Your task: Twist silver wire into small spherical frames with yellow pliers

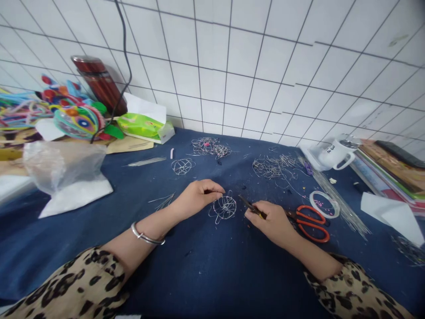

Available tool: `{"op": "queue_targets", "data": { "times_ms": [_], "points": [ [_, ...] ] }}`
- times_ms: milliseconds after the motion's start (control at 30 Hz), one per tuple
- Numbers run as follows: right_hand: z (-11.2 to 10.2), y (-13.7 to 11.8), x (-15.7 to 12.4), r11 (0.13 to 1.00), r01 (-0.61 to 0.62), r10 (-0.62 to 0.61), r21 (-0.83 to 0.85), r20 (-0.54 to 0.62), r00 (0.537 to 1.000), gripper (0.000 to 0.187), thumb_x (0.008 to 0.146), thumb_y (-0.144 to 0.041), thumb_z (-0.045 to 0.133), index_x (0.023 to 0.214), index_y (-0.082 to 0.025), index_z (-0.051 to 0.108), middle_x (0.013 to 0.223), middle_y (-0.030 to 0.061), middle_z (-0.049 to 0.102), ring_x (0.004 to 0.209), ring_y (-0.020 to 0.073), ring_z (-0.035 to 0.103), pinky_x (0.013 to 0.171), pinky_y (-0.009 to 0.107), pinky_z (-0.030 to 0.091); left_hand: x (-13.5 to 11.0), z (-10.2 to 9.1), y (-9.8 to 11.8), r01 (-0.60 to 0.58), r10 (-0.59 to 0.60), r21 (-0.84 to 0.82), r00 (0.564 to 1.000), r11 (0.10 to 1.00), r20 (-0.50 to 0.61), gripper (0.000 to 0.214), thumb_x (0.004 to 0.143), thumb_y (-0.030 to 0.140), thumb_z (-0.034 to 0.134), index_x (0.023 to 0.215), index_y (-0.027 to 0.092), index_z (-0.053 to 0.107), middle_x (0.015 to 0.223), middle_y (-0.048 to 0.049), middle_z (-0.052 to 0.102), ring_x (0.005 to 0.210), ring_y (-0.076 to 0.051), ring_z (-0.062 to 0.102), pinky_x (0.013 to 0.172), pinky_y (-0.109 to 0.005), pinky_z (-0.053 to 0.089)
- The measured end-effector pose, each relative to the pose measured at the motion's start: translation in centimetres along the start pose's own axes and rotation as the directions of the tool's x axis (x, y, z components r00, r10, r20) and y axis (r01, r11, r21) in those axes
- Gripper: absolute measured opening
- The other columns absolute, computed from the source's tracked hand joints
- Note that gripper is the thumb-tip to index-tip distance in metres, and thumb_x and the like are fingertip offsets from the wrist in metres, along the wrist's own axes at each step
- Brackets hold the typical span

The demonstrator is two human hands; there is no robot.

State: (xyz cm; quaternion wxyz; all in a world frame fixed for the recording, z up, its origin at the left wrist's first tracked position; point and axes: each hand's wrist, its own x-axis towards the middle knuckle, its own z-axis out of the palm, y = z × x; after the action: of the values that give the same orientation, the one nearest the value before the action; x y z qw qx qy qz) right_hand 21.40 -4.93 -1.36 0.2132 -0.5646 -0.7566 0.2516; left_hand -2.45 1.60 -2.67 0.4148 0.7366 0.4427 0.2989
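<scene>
A small round wire frame (224, 207) lies on the blue cloth (206, 270) between my hands. My left hand (198, 196) is closed, pinching the frame's upper left edge; a silver bangle circles that wrist. My right hand (270, 219) is closed round small pliers (249, 205) with a yellow-and-black grip. The pliers' tip points toward the frame's right side, close to it.
Orange-handled scissors (310, 221) and a tape roll (324, 204) lie right of my right hand. Wire pieces (274, 166), another wire frame (182, 166), a white mug (335, 154), a plastic bag (64, 170), a tissue pack (144, 124), a red flask (99, 84) and colourful crafts (75, 117) surround the cloth.
</scene>
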Motion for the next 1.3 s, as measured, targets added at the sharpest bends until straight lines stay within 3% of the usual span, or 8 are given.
{"op": "queue_targets", "data": {
  "times_ms": [333, 567, 800, 1033, 1167, 1300],
  "points": [
    [0.0, -0.7, 2.0, 0.939, -0.133, 0.144, 0.318, -0.011, 0.989, 0.025, 0.077, -0.037, 0.055, 0.094, -0.019, 0.062, 0.077, 0.0004, 0.061, 0.068, 0.0127, 0.054, 0.065, 0.025, 0.040, -0.2, 0.3, 0.2, 0.097, -0.088, -0.219, 0.995, 0.971, 0.053, 0.017, 0.077, 0.025, 0.058, 0.090, 0.016, 0.063, 0.076, -0.0017, 0.064, 0.063, -0.010, 0.055, 0.061, -0.023, 0.046],
    [1.5, -1.5, 4.3, 0.952, -0.085, 0.083, 0.295, 0.019, 0.996, 0.021, 0.074, -0.033, 0.058, 0.089, -0.019, 0.062, 0.072, -0.0009, 0.058, 0.062, 0.0107, 0.049, 0.059, 0.024, 0.038, 0.0, 0.4, 0.1, 0.090, -0.069, -0.301, 0.994, 0.949, 0.081, 0.012, 0.077, 0.023, 0.058, 0.084, 0.014, 0.061, 0.068, 0.0002, 0.059, 0.061, -0.009, 0.053, 0.061, -0.023, 0.045],
    [2.0, -2.2, 5.3, 0.990, 0.044, -0.030, 0.137, -0.100, 0.994, 0.008, 0.074, -0.025, 0.056, 0.075, -0.019, 0.059, 0.072, -0.0013, 0.056, 0.067, 0.0110, 0.050, 0.064, 0.024, 0.037, 0.0, 0.0, 0.2, 0.046, -0.032, -0.208, 0.997, 0.977, 0.069, 0.010, 0.077, 0.021, 0.057, 0.081, 0.014, 0.063, 0.071, 0.0006, 0.057, 0.064, -0.010, 0.049, 0.061, -0.022, 0.039],
    [2.4, -1.8, 5.3, 0.989, 0.051, -0.025, 0.141, -0.182, 0.983, 0.006, 0.073, -0.024, 0.056, 0.073, -0.018, 0.058, 0.073, -0.0007, 0.056, 0.070, 0.0118, 0.052, 0.067, 0.024, 0.038, 0.2, -1.1, 0.0, 0.090, -0.011, -0.339, 0.974, 0.936, 0.228, 0.018, 0.082, 0.021, 0.050, 0.095, 0.016, 0.061, 0.088, -0.0038, 0.062, 0.070, -0.011, 0.053, 0.068, -0.026, 0.044],
    [2.5, -1.6, 5.1, 0.978, 0.011, 0.023, 0.209, -0.160, 0.987, 0.009, 0.074, -0.026, 0.056, 0.076, -0.018, 0.058, 0.072, -0.0005, 0.056, 0.068, 0.0120, 0.051, 0.065, 0.025, 0.039, 0.3, -2.1, 0.1, 0.072, 0.065, -0.382, 0.941, 0.921, 0.333, 0.024, 0.080, 0.013, 0.049, 0.103, 0.016, 0.057, 0.097, -0.0053, 0.062, 0.078, -0.012, 0.056, 0.075, -0.029, 0.045],
    [2.5, -1.4, 5.0, 0.961, 0.009, 0.027, 0.276, -0.128, 0.991, 0.010, 0.076, -0.027, 0.055, 0.077, -0.018, 0.059, 0.072, -0.0009, 0.056, 0.065, 0.0110, 0.051, 0.064, 0.024, 0.039, 0.3, -2.4, 0.3, 0.041, 0.088, -0.333, 0.927, 0.942, 0.365, 0.024, 0.079, 0.016, 0.053, 0.103, 0.016, 0.056, 0.100, -0.0057, 0.060, 0.086, -0.014, 0.055, 0.077, -0.029, 0.045]
  ]
}}
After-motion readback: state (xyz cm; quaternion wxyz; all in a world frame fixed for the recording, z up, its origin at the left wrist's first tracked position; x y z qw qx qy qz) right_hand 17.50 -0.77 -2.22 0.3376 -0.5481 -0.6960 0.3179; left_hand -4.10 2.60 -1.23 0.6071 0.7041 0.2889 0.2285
